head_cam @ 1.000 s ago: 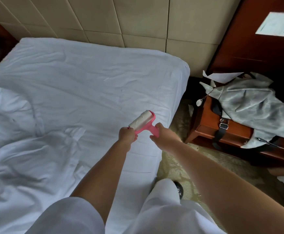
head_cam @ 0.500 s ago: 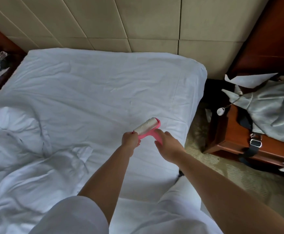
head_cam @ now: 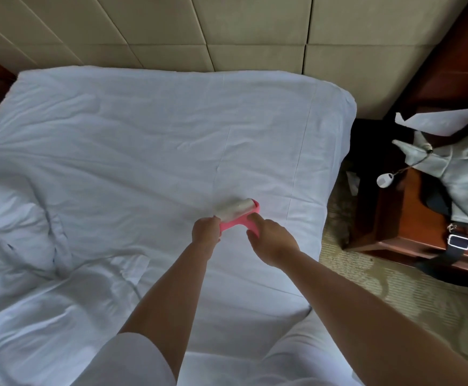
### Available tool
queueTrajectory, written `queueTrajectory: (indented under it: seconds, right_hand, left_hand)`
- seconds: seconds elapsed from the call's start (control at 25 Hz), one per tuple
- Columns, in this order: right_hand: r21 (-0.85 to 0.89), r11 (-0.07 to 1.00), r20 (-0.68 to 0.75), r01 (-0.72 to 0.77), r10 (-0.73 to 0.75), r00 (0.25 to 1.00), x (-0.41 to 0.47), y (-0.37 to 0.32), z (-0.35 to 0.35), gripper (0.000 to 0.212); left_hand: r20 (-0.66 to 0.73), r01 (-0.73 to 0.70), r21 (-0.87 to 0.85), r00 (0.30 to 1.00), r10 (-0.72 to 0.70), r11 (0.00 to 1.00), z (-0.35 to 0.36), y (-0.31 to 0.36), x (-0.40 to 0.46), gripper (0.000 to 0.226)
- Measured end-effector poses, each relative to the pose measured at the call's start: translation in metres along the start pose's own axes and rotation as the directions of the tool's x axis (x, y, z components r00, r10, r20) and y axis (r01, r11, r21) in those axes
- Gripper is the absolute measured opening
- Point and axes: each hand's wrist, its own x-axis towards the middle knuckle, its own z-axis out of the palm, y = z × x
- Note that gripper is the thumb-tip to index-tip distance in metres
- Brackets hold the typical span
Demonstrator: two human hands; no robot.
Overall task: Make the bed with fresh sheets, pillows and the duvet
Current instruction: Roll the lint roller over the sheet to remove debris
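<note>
Both hands are together over the near right part of the bed, busy with a pink lint roller (head_cam: 237,215). Her right hand (head_cam: 271,242) is curled round the pink handle; the left hand (head_cam: 205,234) is bunched at the roller's near end, apparently pinching the edge of the sticky paper, though the fingertips themselves are tucked out of sight, so I can't say for sure what they have hold of. White roll and pink frame lie just above the fitted sheet (head_cam: 149,151), which is already stretched over the mattress with a few soft creases.

To my eye the job in hand is getting a clean sticky layer ready, then rolling the sheet free of lint. Done well, that means peeling the spent layer fully away, keeping the roll flat to the cloth, and working in straight overlapping strokes from the headboard (head_cam: 199,32) side towards herself, without dragging new wrinkles in.

Crumpled white bedding (head_cam: 23,246) is heaped at the left; whether it is the duvet or a spare sheet I can't tell. No pillows are in sight. Left nightstand is cut off, and the grey bag (head_cam: 461,168) on the right nightstand (head_cam: 411,218) runs out of frame
</note>
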Motion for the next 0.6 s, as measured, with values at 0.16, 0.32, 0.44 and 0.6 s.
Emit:
queueTrajectory:
  seconds: [0.16,0.32,0.44,0.6]
  right_hand:
    - [-0.065,0.998,0.020,-0.014,0.016,1.000,0.023,-0.004,0.017,0.043]
    - [-0.142,0.990,0.003,0.026,-0.026,1.000,0.052,-0.015,0.045,0.056]
    - [-0.111,0.993,-0.068,0.038,-0.045,0.997,0.082,-0.024,0.057,0.053]
    - [-0.073,0.996,-0.143,0.050,-0.060,0.988,0.116,-0.035,0.067,0.049]
  left_hand:
    - [0.020,-0.011,0.011,1.000,0.010,1.000,0.004,-0.017,0.025,0.020]
    - [-0.091,-0.113,-0.001,0.990,0.112,0.994,0.007,-0.030,0.051,0.017]
    - [-0.187,-0.263,0.080,0.943,0.274,0.961,-0.003,-0.025,0.078,0.023]
    - [-0.209,-0.451,0.176,0.852,0.481,0.875,-0.022,-0.023,0.116,0.028]
